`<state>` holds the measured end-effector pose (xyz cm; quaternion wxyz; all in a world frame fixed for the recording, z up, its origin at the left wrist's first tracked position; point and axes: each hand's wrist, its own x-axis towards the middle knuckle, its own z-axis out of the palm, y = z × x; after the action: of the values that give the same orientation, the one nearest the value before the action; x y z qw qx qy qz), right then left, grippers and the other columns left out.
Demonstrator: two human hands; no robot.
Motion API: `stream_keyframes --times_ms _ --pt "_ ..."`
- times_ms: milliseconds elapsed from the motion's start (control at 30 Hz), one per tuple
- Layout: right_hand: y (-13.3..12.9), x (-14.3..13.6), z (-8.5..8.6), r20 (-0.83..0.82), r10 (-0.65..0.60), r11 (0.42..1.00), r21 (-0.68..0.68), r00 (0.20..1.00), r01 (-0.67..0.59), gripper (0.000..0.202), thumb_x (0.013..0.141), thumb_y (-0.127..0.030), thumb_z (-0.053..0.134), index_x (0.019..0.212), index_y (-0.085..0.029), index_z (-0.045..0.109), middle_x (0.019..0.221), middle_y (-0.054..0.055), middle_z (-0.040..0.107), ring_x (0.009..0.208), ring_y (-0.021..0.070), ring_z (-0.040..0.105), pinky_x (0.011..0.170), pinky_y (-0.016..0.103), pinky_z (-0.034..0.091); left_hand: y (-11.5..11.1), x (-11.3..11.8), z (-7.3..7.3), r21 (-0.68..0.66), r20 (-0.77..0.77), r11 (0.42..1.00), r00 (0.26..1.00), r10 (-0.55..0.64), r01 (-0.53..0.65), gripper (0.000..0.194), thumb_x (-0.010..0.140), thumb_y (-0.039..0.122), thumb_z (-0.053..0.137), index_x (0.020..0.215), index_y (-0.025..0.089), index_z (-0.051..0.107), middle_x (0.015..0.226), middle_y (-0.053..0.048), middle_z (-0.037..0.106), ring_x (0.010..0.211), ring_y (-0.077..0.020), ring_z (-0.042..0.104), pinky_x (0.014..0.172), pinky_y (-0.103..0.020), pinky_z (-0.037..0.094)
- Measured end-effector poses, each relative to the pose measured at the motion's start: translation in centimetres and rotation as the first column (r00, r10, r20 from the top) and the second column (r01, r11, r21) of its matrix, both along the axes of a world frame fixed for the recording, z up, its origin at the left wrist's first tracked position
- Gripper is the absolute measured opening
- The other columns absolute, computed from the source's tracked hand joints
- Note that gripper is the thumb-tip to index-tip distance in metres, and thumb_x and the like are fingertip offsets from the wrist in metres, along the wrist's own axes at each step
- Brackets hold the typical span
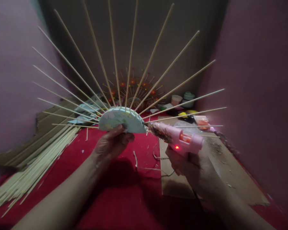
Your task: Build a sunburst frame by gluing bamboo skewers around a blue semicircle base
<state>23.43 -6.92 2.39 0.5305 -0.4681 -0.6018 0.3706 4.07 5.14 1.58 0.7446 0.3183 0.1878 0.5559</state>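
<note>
My left hand pinches the lower edge of a pale, flower-patterned half-disc, thumb on its near face. Thin wooden sticks fan out from the curved rim, up and to both sides. In my right hand is a pink hot glue gun with a lit red light and a dark, crusted front. Its nozzle points left and is at the right end of the half-disc; whether it touches I cannot tell.
A bundle of loose sticks lies on the red cloth at left. Cardboard lies at right, with string beside it. A decorated fan-shaped piece, a cup and a lidded jar stand at the back.
</note>
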Motion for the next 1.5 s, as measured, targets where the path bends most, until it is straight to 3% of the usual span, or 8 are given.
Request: stream_keyframes --times_ms 233,567,967,1167,1500 --pt "-0.06 0.14 -0.09 0.066 -0.034 0.999 0.012 0.997 0.033 0.043 0.087 -0.028 0.052 0.130 -0.028 0.053 0.052 -0.004 0.043 0.043 0.0099 0.039 0.037 0.022 0.033 0.04 -0.04 -0.07 0.015 0.005 1.000 1.000 -0.013 0.013 0.030 0.054 0.002 0.077 0.078 0.014 0.062 0.065 0.001 0.067 0.047 -0.0099 0.056 0.046 -0.022 0.052" --pt "-0.13 0.30 -0.09 0.106 -0.074 0.997 0.029 0.992 0.071 0.041 0.085 -0.026 0.056 0.126 -0.024 0.057 0.045 -0.005 0.043 0.039 0.0090 0.037 0.034 0.022 0.026 0.10 -0.13 -0.07 -0.004 0.017 1.000 1.000 0.025 -0.025 0.032 0.060 0.000 0.070 0.085 0.016 0.060 0.073 0.000 0.068 0.051 -0.0105 0.057 0.046 -0.022 0.052" --pt "-0.23 0.33 -0.10 0.038 0.022 0.998 -0.064 0.999 -0.020 0.044 0.087 -0.030 0.053 0.131 -0.026 0.052 0.055 -0.005 0.037 0.046 0.0090 0.030 0.039 0.023 0.024 0.35 -0.14 -0.03 -0.010 0.027 0.999 0.999 0.040 -0.040 0.024 0.063 0.000 0.066 0.081 0.015 0.060 0.069 0.001 0.067 0.048 -0.0097 0.055 0.045 -0.021 0.051" --pt "-0.14 0.39 -0.01 0.059 0.021 0.999 -0.040 0.998 -0.019 0.041 0.087 -0.028 0.053 0.128 -0.027 0.054 0.054 -0.004 0.042 0.045 0.0100 0.036 0.042 0.023 0.031 0.32 -0.03 0.06 -0.039 0.033 0.995 0.995 0.097 -0.096 0.017 0.069 0.000 0.059 0.079 0.014 0.059 0.064 0.001 0.064 0.045 -0.0092 0.052 0.043 -0.022 0.050" --pt "-0.24 0.57 -0.35 0.059 0.029 0.997 -0.074 0.998 -0.024 0.035 0.087 -0.032 0.053 0.122 -0.029 0.058 0.063 -0.002 0.053 0.054 0.0120 0.046 0.051 0.025 0.039 0.15 -0.09 0.15 -0.021 0.012 0.997 0.997 0.080 -0.080 0.015 0.074 0.002 0.059 0.082 0.015 0.060 0.067 0.001 0.064 0.046 -0.0086 0.052 0.045 -0.022 0.051"
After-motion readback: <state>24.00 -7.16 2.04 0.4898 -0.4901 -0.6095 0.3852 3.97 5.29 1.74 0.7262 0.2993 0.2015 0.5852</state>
